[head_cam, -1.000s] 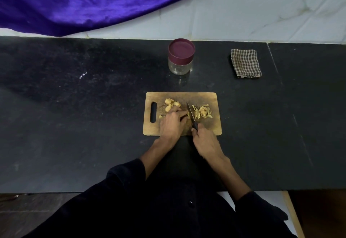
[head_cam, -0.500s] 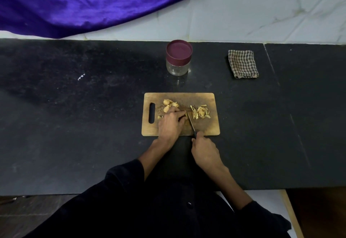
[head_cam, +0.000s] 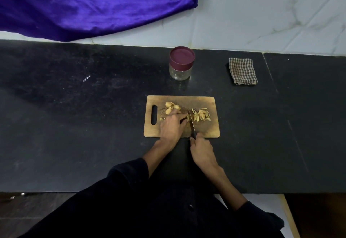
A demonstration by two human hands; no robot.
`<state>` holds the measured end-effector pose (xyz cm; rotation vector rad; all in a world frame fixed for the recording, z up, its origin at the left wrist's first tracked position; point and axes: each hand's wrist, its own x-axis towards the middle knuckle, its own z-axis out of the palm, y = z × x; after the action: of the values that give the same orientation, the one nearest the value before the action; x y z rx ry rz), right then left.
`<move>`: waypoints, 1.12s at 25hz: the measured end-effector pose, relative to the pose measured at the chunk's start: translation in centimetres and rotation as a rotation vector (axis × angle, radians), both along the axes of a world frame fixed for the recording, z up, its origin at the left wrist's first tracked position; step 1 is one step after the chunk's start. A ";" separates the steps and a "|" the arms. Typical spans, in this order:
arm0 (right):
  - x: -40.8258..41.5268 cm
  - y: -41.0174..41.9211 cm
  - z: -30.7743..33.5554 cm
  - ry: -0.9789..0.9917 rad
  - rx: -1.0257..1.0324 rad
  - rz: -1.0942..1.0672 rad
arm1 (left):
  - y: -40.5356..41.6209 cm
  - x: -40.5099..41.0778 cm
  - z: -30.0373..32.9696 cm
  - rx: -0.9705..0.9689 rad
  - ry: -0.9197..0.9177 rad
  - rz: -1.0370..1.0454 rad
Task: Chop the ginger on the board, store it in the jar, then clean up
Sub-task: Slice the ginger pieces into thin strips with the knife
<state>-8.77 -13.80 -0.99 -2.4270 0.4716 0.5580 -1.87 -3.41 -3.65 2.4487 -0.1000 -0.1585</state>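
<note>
In the head view, a wooden board point(head_cam: 211, 125) lay on the black desk point(head_cam: 74, 125), near the middle. The left hand point(head_cam: 171, 125) rested on the board, its fingers point(head_cam: 180, 116) curled down over a piece of ginger point(head_cam: 187, 120), pinning it just beside the blade. The right hand point(head_cam: 202, 151) sat at the board's 6 o'clock edge, its fingers wrapped round the handle of a knife point(head_cam: 192, 125), whose blade ran up toward 12 o'clock between the left hand and the cut ginger. Uncut chunks point(head_cam: 171, 107) lay at 11 o'clock of the left hand, touching its fingertips; sliced strips point(head_cam: 201, 115) were heaped at 3 o'clock of the blade. A glass jar point(head_cam: 180, 63) with its maroon lid on stood upright on the desk at 12 o'clock of the board, apart from it. A folded checked cloth point(head_cam: 242, 71) lay at 3 o'clock of the jar. A purple cloth point(head_cam: 93, 5) hung over the wall at 10 o'clock.
</note>
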 end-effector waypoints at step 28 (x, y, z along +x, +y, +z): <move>1.8 -0.1 1.0 -0.043 -0.013 0.052 | 0.2 0.0 0.0 -0.034 -0.022 0.013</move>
<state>-7.02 -13.85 -0.03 -2.4646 0.3971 0.5251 -1.91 -3.22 -3.69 2.4171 -0.0950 -0.1235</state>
